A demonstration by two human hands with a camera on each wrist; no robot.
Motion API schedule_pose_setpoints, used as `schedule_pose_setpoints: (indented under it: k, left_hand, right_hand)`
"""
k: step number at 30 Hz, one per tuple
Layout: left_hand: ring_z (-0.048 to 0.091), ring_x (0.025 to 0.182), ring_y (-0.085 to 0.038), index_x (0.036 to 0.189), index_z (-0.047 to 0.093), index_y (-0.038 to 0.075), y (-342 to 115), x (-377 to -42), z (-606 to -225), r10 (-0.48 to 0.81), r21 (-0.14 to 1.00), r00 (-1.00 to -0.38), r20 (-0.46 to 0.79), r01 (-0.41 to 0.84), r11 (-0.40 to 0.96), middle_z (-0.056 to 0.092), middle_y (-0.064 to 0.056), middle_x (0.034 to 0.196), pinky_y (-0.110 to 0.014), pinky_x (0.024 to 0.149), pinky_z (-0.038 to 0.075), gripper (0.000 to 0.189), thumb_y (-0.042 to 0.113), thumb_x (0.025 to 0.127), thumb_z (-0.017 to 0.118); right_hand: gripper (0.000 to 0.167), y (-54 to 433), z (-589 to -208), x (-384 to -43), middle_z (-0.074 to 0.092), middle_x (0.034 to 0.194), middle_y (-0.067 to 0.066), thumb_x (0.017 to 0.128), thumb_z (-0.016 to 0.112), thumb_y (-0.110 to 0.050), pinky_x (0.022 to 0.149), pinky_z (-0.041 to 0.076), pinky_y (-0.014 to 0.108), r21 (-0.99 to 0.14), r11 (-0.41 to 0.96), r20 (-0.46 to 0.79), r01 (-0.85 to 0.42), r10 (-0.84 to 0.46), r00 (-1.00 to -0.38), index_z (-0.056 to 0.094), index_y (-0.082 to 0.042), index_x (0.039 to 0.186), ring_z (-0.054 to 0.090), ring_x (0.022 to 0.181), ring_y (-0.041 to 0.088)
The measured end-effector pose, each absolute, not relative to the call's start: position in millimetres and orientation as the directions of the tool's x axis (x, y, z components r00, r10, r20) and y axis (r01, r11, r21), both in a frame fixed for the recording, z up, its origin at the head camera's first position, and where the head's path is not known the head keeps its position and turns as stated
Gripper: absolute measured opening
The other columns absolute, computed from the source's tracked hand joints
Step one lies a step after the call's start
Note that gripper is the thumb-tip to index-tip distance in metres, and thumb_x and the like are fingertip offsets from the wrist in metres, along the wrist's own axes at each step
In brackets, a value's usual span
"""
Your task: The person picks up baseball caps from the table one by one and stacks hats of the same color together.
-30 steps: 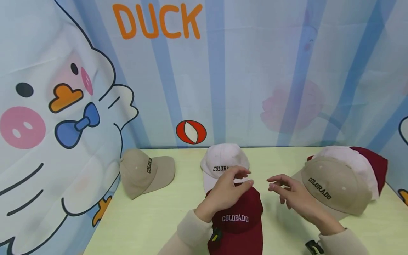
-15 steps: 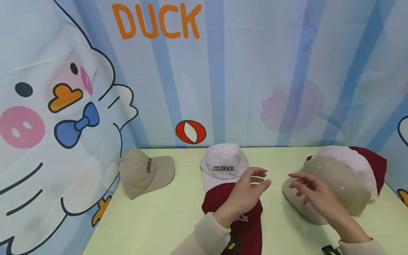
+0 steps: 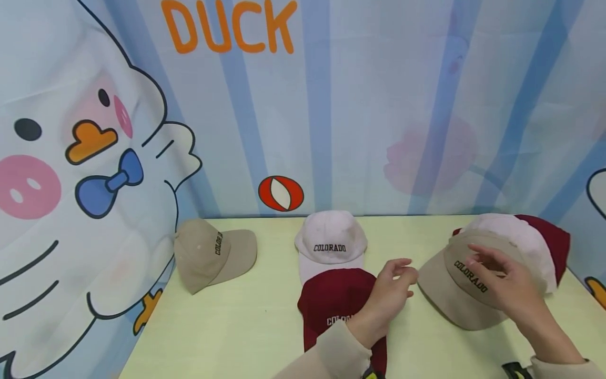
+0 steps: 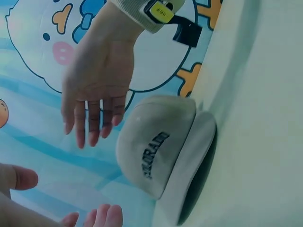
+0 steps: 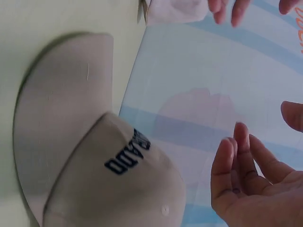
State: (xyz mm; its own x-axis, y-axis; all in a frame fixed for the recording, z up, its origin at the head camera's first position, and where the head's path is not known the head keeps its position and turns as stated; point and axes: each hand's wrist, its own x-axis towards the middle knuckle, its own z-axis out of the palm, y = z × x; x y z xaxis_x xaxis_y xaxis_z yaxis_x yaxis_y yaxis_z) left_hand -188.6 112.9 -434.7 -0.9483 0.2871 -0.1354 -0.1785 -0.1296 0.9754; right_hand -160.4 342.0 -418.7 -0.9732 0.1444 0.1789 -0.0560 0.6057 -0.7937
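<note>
My right hand (image 3: 511,287) hovers in front of a beige baseball cap (image 3: 442,289) lettered COLORADO, its fingers loosely bent and holding nothing. In the right wrist view, a gap shows between this hand and the beige cap (image 5: 118,189). My left hand (image 3: 385,295) is above the right side of a maroon baseball cap (image 3: 331,295), fingers relaxed, nothing in them; the wrist and sleeve hide part of its lettering and brim. Behind the beige cap are a white cap (image 3: 502,226) and a maroon cap (image 3: 549,242), both partly hidden.
Another white cap (image 3: 331,231) stands at the back middle, its brim partly behind the maroon one. At the left lies a second beige cap (image 3: 203,255), brim pointing right. A printed curtain (image 3: 350,131) rises behind the pale yellow table (image 3: 246,326).
Both hands have moved right: the left across the maroon cap, the right onto the line of the right-hand beige cap. The caps stay where they were; the head view has shifted slightly.
</note>
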Motion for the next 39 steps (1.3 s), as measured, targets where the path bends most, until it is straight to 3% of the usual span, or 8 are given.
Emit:
schedule_pose_setpoints:
  k: [3,6,9,13,15,21,31,39]
  left_hand:
    - [0.061,0.102,-0.016,0.127,0.06,0.016,124.9,-188.6,-439.6,0.263,0.962,-0.948,-0.179,-0.225,-0.155,0.062,-0.002,0.111,-0.037,0.09,0.053,0.031,0.02,0.097,0.062]
    - [0.059,0.104,-0.02,0.126,0.061,0.014,136.5,-189.0,-445.0,0.226,0.943,-0.944,-0.239,-0.282,-0.179,0.062,-0.005,0.111,-0.038,0.089,0.052,0.03,0.02,0.096,0.064]
    - [0.056,0.105,-0.024,0.125,0.06,0.013,144.7,-189.3,-451.5,0.201,0.928,-0.934,-0.294,-0.329,-0.176,0.06,-0.008,0.111,-0.04,0.089,0.049,0.031,0.021,0.096,0.064]
    - [0.053,0.103,-0.027,0.127,0.059,0.01,151.1,-189.8,-459.7,0.19,0.918,-0.923,-0.334,-0.365,-0.156,0.058,-0.006,0.118,-0.044,0.094,0.043,0.034,0.022,0.095,0.064]
    - [0.053,0.111,-0.029,0.127,0.059,0.008,154.0,-190.2,-463.1,0.194,0.909,-0.918,-0.347,-0.38,-0.173,0.057,-0.007,0.126,-0.049,0.1,0.043,0.035,0.022,0.095,0.064]
    - [0.044,0.137,-0.044,0.132,0.055,-0.001,162.1,-192.1,-471.5,0.228,0.836,-0.885,-0.406,-0.461,-0.298,0.046,-0.022,0.148,-0.068,0.116,0.033,0.041,0.017,0.096,0.062]
    - [0.047,0.134,-0.059,0.143,0.045,-0.008,171.1,-193.6,-477.6,0.283,0.75,-0.84,-0.462,-0.541,-0.381,0.039,-0.038,0.153,-0.073,0.109,0.038,0.053,0.016,0.097,0.059]
    - [0.053,0.126,-0.056,0.136,0.042,-0.011,170.1,-187.6,-479.9,0.287,0.719,-0.831,-0.477,-0.557,-0.417,0.043,-0.035,0.144,-0.069,0.106,0.044,0.05,0.012,0.094,0.06]
  right_hand:
    - [0.058,349.0,-413.3,-159.9,0.059,0.108,-0.025,0.103,0.064,-0.039,0.071,0.045,0.008,-0.747,0.664,0.218,-0.023,0.212,-0.953,0.053,-0.005,0.149,0.049,0.091,-0.02]
    - [0.06,354.8,-409.2,-160.8,0.065,0.12,-0.001,0.102,0.064,-0.042,0.066,0.043,0.011,-0.71,0.703,0.236,0.041,0.293,-0.927,0.053,-0.008,0.151,0.048,0.091,-0.014]
    - [0.061,361.1,-406.9,-161.5,0.059,0.133,0.027,0.103,0.063,-0.039,0.063,0.045,0.019,-0.677,0.731,0.266,0.084,0.349,-0.899,0.051,-0.004,0.151,0.06,0.1,0.015]
    - [0.063,371.7,-405.7,-164.2,0.045,0.141,0.04,0.104,0.061,-0.033,0.079,0.056,0.055,-0.617,0.774,0.28,0.139,0.382,-0.881,0.046,0.006,0.151,0.048,0.12,0.057]
    - [0.066,378.1,-405.3,-166.7,0.038,0.146,0.043,0.105,0.058,-0.034,0.089,0.046,0.074,-0.586,0.79,0.26,0.179,0.393,-0.882,0.042,0.008,0.152,0.04,0.127,0.061]
    - [0.078,398.5,-408.6,-175.3,0.03,0.148,0.048,0.106,0.051,-0.047,0.096,0.038,0.08,-0.541,0.809,0.144,0.231,0.36,-0.922,0.032,0.01,0.155,0.035,0.13,0.066]
    - [0.09,409.2,-415.7,-190.5,0.031,0.149,0.048,0.106,0.048,-0.053,0.097,0.039,0.08,-0.573,0.772,-0.027,0.275,0.318,-0.948,0.016,0.014,0.157,0.036,0.131,0.067]
    - [0.086,410.8,-415.4,-190.0,0.024,0.158,0.044,0.105,0.052,-0.049,0.102,0.035,0.08,-0.688,0.657,-0.081,0.307,0.351,-0.933,0.015,0.006,0.161,0.032,0.138,0.066]
